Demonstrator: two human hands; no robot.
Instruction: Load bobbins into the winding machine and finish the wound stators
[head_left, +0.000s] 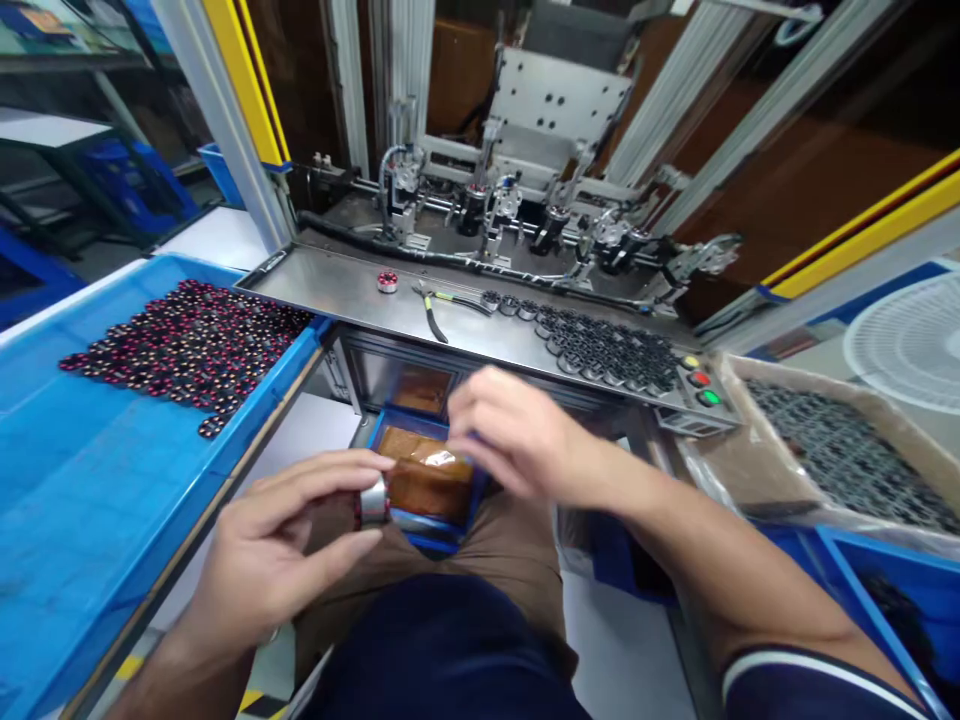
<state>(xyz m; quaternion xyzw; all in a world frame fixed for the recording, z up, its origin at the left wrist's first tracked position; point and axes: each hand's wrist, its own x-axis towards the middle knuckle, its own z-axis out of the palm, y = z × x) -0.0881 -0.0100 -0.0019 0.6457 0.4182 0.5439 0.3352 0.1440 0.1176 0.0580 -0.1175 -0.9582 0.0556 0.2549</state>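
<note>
My left hand (289,535) is closed round a small silver cylindrical motor part (372,502) with a dark red end, held over my lap. My right hand (517,435) hovers just to the right of it, blurred by motion, fingers curled above a small blue box (424,520) with brown contents and a clear wrapper. Whether the right hand holds anything is hidden.
A blue tray (67,480) at left holds several dark red-and-black round parts (187,340). The steel shelf (337,285) carries a lone red part (386,282), pliers (435,315) and a heap of black rings (600,345). Buttons (701,385) sit at its right end. A cardboard box (847,450) of black parts stands at right.
</note>
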